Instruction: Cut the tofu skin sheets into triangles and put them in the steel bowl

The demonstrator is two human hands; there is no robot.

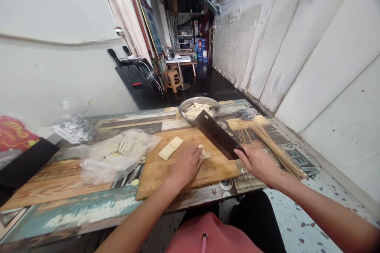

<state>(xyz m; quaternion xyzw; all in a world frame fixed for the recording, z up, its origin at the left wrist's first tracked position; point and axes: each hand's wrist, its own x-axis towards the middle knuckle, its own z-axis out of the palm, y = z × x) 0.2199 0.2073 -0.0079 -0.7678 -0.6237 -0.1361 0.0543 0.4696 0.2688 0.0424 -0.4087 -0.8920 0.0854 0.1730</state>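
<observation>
My right hand (259, 163) is wrapped round the handle of a dark cleaver (216, 134). The blade is raised over the right part of a wooden cutting board (187, 180) and points up and left, towards the bowl. On the board my left hand (187, 165) has its fingers together on a pale cut tofu piece (204, 152), partly hidden by them. Left of that hand lies a pale rectangular tofu slab (171, 148). Behind the board a metal bowl (181, 116) holds several pale cut strips and triangles (194, 110).
A clear plastic bag (101, 166) with more pale slabs lies left of the board. Thin bamboo skewers (277, 151) are spread at the right, near a grey crumpled cloth (246, 113). A red package (16, 136) sits at the far left. The patterned table (74, 211) ends near my lap.
</observation>
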